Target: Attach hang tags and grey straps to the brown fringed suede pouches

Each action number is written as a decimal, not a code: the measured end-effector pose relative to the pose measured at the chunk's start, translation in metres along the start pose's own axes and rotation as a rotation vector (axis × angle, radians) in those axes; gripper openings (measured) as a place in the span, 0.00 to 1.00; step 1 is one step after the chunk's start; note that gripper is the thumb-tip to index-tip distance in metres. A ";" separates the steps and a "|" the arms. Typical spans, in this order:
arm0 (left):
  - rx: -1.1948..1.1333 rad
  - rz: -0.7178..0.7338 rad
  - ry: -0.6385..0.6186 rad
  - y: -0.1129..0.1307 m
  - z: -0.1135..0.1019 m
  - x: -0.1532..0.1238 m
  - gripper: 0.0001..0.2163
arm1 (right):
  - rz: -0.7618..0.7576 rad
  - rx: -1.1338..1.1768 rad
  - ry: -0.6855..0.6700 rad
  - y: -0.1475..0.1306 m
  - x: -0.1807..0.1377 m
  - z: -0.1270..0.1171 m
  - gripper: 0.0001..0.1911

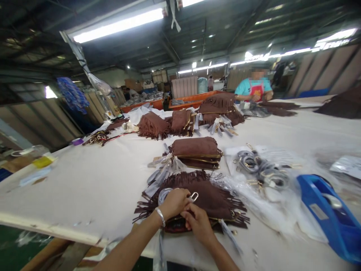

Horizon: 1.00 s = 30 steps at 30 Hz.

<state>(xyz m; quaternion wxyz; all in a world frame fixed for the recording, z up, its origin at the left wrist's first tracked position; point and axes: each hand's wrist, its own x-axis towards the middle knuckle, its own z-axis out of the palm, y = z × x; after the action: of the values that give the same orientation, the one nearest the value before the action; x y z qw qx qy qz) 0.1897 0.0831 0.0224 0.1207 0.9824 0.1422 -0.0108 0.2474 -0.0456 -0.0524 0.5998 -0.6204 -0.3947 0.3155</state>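
Observation:
A brown fringed bag (194,190) lies on the table in front of me, its zipped edge towards me and partly gaping. Over it, my left hand (175,203), with a bracelet at the wrist, is closed on a coiled strap (164,195) in greyish wrapping. The strap's gold clasp (194,196) sticks out past the fingers. My right hand (199,222) meets the left at the fingertips, fingers curled in a pinch over the bag's near edge; what they grip is hidden. Just beyond lies a stack of brown zipped bags (196,148) with wrapped tassels (166,167).
A blue tape dispenser (328,218) stands at the right, beside clear plastic bags (293,210) and several wrapped coiled straps (262,167). Farther back are piles of fringed brown bags (155,124). A person in a turquoise shirt (242,88) works across the table (93,184).

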 end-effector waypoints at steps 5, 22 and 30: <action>0.114 0.048 -0.060 -0.006 -0.003 0.002 0.06 | -0.069 -0.162 0.064 -0.001 -0.011 0.001 0.07; 0.211 0.228 0.032 -0.008 -0.024 -0.040 0.05 | -0.573 -0.970 -0.189 -0.017 -0.004 -0.004 0.03; 0.393 0.131 0.046 -0.015 -0.015 -0.053 0.04 | -0.349 -0.770 -0.212 -0.017 -0.009 -0.009 0.08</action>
<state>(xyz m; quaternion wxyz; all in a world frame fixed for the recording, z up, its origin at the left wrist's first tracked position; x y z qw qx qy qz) 0.1342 0.0858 0.0369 -0.0762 0.9941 0.0761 -0.0080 0.2486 -0.0580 -0.0353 0.3251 -0.6870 -0.6419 0.1013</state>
